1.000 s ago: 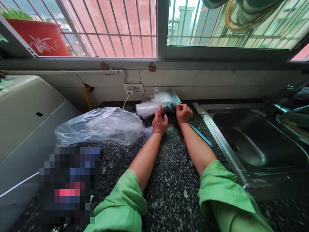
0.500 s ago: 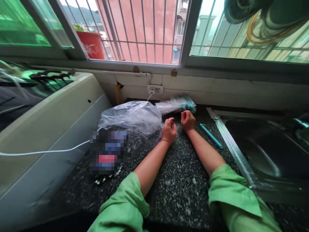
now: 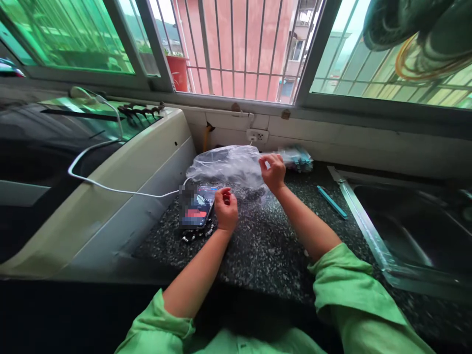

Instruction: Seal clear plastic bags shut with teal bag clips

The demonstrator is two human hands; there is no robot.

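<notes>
My left hand (image 3: 226, 210) is just right of a phone (image 3: 206, 196), its fingers curled in toward the thumb. Whatever those fingers hold, if anything, cannot be made out. My right hand (image 3: 273, 173) is farther back, thumb and fingers pinched together at the right end of a clear plastic bag (image 3: 224, 164). Whether it grips the bag's film is unclear. Behind this hand lies a clear packet of teal strips (image 3: 300, 160). One loose teal strip (image 3: 332, 202) rests on the dark speckled counter (image 3: 261, 255), to the right.
A white cable (image 3: 121, 189) runs from the phone across a cream-coloured appliance (image 3: 147, 162) at left. Beaded pieces (image 3: 190, 235) lie beside the phone. A metal sink (image 3: 401, 231) is set in at right. A wall socket (image 3: 257, 135) sits below the barred window.
My view has swung left. My left hand has moved left toward the phone; my right hand has shifted left from the teal packet to the bag's end.
</notes>
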